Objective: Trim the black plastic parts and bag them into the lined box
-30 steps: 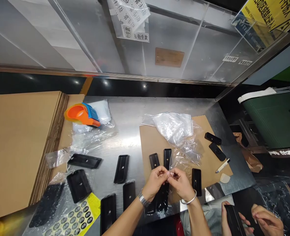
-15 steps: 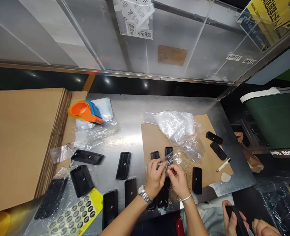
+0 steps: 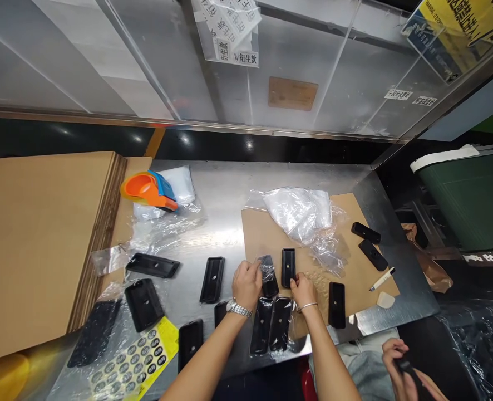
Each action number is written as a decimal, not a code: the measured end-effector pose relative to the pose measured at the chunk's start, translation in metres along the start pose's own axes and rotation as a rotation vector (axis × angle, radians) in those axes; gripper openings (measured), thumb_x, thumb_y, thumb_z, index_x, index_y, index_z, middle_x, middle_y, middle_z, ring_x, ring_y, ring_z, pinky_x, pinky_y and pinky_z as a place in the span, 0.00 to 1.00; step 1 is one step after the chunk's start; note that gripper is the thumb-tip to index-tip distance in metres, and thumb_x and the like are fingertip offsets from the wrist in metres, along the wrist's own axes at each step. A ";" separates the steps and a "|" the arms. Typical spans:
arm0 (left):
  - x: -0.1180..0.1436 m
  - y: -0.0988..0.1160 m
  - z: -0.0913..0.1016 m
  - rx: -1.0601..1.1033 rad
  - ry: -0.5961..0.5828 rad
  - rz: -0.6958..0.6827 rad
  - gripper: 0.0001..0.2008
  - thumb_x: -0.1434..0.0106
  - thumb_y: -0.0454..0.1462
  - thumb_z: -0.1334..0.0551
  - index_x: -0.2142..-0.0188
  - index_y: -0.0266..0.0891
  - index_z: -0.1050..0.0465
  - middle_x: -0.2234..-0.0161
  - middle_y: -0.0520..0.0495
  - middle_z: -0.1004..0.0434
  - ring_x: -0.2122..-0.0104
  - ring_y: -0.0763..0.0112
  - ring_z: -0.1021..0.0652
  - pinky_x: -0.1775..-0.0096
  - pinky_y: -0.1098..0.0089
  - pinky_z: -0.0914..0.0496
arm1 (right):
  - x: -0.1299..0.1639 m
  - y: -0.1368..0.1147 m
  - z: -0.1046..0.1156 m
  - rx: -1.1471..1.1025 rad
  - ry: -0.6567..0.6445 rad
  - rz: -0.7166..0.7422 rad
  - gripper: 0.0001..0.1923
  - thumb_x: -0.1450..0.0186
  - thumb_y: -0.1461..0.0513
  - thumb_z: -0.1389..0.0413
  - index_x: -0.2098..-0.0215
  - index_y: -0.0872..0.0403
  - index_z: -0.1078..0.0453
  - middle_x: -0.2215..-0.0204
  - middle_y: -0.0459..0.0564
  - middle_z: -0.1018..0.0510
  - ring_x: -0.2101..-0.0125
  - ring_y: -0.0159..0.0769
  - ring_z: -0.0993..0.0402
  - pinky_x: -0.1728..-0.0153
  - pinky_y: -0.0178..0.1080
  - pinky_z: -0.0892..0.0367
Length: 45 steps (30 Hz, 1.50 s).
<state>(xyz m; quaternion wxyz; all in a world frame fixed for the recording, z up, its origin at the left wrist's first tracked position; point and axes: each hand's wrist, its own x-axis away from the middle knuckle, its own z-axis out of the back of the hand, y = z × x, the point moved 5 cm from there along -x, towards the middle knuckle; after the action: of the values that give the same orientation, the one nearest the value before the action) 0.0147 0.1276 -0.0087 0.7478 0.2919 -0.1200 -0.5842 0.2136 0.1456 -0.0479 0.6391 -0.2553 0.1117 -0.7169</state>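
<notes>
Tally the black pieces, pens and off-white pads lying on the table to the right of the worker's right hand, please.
Black pieces: 3
Pen: 1
Off-white pad: 1
Total: 5

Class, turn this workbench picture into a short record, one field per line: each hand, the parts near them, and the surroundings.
Left hand: at clear film over a black tray; exact grip unclear
Right hand: fingertips at the near end of another black tray
Nearer the wearer: two film-wrapped trays, side by side
Beyond the hands: clear plastic bags, partly over a cardboard sheet
Far left: cardboard stack
Lower left: sheet of round stickers
Right: white pen
Lower right: co-worker's hands with a dark object, blurred
</notes>
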 end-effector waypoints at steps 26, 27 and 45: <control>0.009 0.007 -0.032 0.140 -0.406 -0.076 0.09 0.41 0.37 0.48 0.62 0.40 0.33 0.81 0.56 0.32 0.80 0.76 0.30 0.75 0.76 0.38 | 0.058 0.019 0.013 -0.533 -0.229 -0.092 0.18 0.41 0.52 0.55 0.73 0.58 0.34 0.86 0.44 0.33 0.87 0.27 0.40 0.86 0.30 0.44; 0.011 0.009 -0.032 0.137 -0.400 -0.096 0.08 0.40 0.36 0.48 0.63 0.40 0.33 0.78 0.55 0.30 0.78 0.76 0.29 0.74 0.76 0.37 | 0.057 0.018 0.016 -0.501 -0.202 -0.075 0.16 0.41 0.53 0.55 0.73 0.57 0.34 0.84 0.45 0.32 0.85 0.28 0.38 0.84 0.30 0.43; 0.036 0.087 0.005 0.011 -0.345 -0.518 0.12 0.38 0.36 0.51 0.63 0.38 0.30 0.77 0.48 0.29 0.75 0.71 0.30 0.72 0.69 0.40 | 0.057 -0.028 0.038 -0.010 -0.030 0.021 0.19 0.38 0.58 0.58 0.52 0.58 0.39 0.81 0.49 0.26 0.79 0.37 0.30 0.78 0.33 0.45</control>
<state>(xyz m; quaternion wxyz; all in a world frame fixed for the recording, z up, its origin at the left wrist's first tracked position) 0.0920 0.1049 0.0394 0.5411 0.2131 -0.1698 -0.7956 0.2060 0.1010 0.0101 0.6469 -0.2682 0.1083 -0.7056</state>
